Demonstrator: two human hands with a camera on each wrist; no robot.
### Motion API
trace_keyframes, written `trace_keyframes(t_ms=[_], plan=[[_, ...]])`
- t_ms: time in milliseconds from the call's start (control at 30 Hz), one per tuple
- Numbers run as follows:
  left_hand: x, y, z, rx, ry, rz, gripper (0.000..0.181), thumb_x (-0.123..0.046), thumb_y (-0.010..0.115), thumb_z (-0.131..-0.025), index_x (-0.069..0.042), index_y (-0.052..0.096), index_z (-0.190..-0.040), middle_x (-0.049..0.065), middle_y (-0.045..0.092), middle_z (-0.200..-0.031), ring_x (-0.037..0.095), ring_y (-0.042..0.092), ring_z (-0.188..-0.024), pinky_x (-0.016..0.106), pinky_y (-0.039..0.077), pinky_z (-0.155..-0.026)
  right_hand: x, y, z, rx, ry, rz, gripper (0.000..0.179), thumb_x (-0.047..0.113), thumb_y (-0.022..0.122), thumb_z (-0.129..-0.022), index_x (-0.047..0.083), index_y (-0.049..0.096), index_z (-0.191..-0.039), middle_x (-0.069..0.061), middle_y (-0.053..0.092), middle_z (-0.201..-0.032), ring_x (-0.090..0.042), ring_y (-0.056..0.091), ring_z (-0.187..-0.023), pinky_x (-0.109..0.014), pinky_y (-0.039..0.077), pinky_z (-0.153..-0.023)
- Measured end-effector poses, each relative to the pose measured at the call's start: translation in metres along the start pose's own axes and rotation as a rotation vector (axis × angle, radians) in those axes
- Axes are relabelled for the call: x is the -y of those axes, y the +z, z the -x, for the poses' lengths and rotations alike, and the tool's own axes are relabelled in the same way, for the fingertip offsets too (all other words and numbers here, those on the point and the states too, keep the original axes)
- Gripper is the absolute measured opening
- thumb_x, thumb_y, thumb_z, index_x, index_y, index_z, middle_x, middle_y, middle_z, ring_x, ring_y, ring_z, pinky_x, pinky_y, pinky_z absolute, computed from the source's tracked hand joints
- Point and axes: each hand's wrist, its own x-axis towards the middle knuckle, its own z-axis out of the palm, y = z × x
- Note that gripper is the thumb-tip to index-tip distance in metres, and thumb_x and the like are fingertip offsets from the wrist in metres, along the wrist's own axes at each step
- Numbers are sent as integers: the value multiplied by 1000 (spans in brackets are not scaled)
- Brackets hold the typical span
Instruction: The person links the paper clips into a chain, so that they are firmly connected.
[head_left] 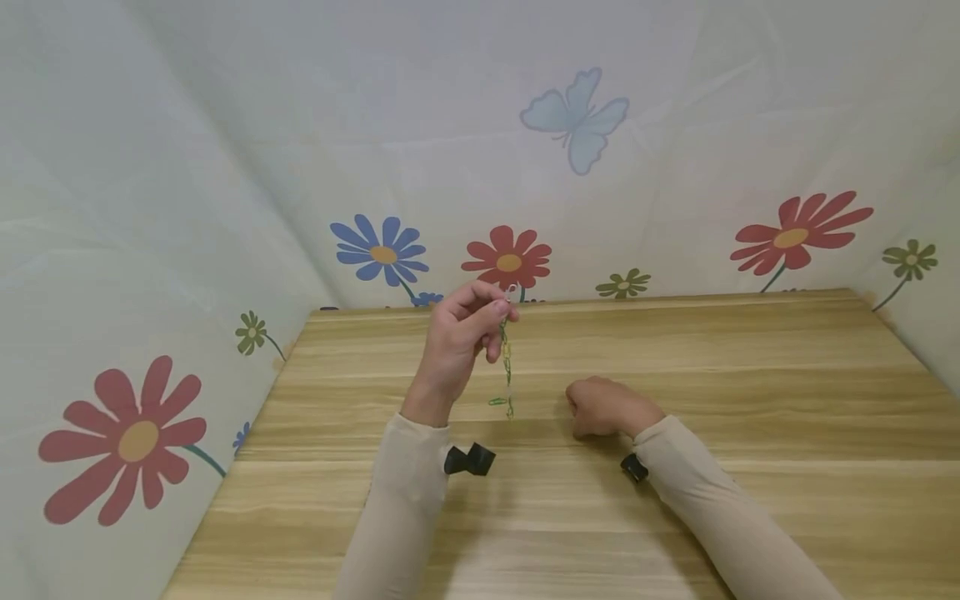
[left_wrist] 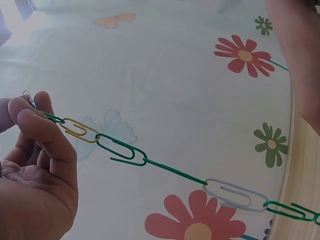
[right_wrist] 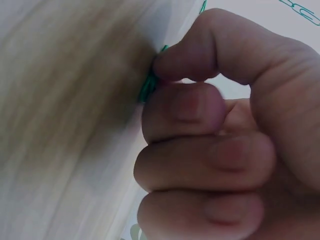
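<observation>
In the head view my left hand (head_left: 453, 337) is raised over the table, pinching the upper end of a paper clip chain (head_left: 506, 362) between thumb and fingers. A silvery wire end pokes above those fingers. The left wrist view shows the chain hanging taut from the hand: a yellow paper clip (left_wrist: 80, 129), green ones, and a pale grey paper clip (left_wrist: 236, 195). Low over the tabletop, my right hand (head_left: 611, 406) is to the right of the chain's lower end, fingers curled. It pinches a green paper clip (right_wrist: 149, 86) at thumb and index fingertips, mostly hidden by them.
The wood-grain table (head_left: 750, 517) runs back to a white cloth wall (head_left: 450, 125) printed with flowers and a butterfly. Black wrist cameras stick out from both sleeves, the left one (head_left: 470, 459) below the chain's lower end.
</observation>
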Motion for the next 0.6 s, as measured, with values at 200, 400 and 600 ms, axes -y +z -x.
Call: trace_keyframes(t_ms=[200, 400, 600], plan=[[0, -1, 2, 4, 7, 5, 9, -8, 60, -99, -13, 67, -98, 6, 67, -88, 12, 50, -50, 19, 46, -48, 2, 3, 1, 11, 19, 4, 15, 6, 67, -74, 14, 55, -71, 1, 54, -68, -15, 50, -61, -30, 39, -53], [-1, 1, 3, 5, 14, 1, 8, -9, 61, -99, -13, 67, -98, 6, 67, -88, 13, 50, -50, 20, 46, -48, 3, 4, 3, 9, -18, -28, 17, 4, 65, -75, 13, 54, -66, 3, 50, -61, -12, 45, -54, -28, 35, -50], [-2, 2, 4, 7, 21, -7, 8, -9, 61, -99, -13, 67, -97, 6, 67, -88, 13, 49, -50, 20, 45, -47, -3, -10, 6, -143, -142, -209, 18, 2, 63, -78, 14, 50, -71, 4, 43, -64, -11, 41, -58, -29, 35, -57]])
